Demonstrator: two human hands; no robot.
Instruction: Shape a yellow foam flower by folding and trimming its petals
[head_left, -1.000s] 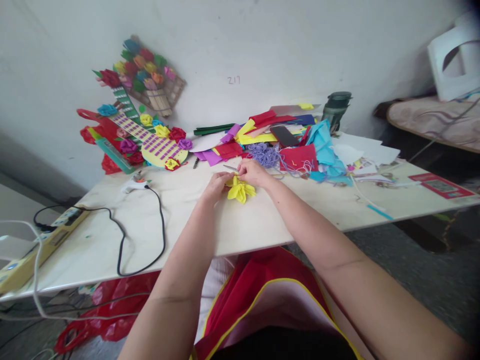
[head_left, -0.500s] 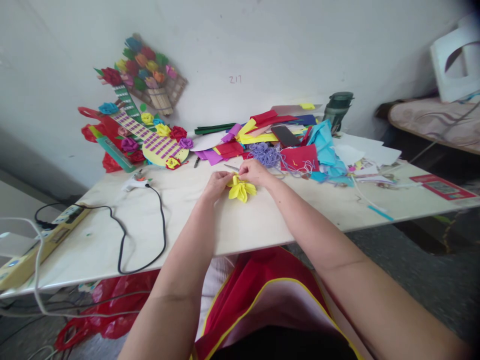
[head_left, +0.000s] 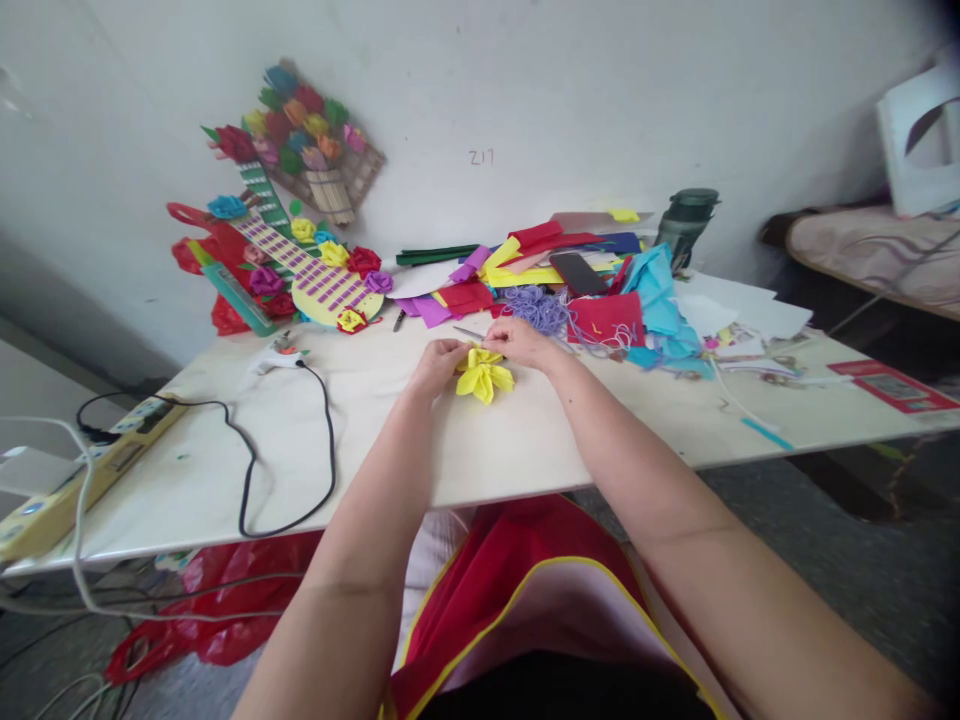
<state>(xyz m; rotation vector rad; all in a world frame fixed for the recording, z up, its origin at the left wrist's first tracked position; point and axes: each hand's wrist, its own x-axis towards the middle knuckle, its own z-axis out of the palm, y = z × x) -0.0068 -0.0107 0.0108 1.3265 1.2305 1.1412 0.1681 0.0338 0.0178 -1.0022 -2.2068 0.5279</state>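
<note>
A yellow paper flower (head_left: 484, 377) lies on the pale table (head_left: 525, 440) in the middle of the view. My left hand (head_left: 439, 361) pinches its left side, fingers closed on the petals. On the flower's upper right, my right hand (head_left: 523, 343) has its fingers closed on the paper too. Both forearms reach forward from the bottom of the frame. Just behind the hands lies a small pair of scissors (head_left: 469, 333).
A heap of coloured paper sheets (head_left: 540, 270) with purple yarn (head_left: 536, 308) and a dark phone (head_left: 583, 272) fills the back of the table. A paper guitar with flowers (head_left: 307, 275) leans at the back left. A glue gun (head_left: 277, 355), its black cord and a power strip (head_left: 82, 480) lie left. A green bottle (head_left: 684, 225) stands by the wall.
Both hands stay on the yellow flower with only slight finger shifts. The head camera has turned a little, so everything sits slightly further right in the frame.
</note>
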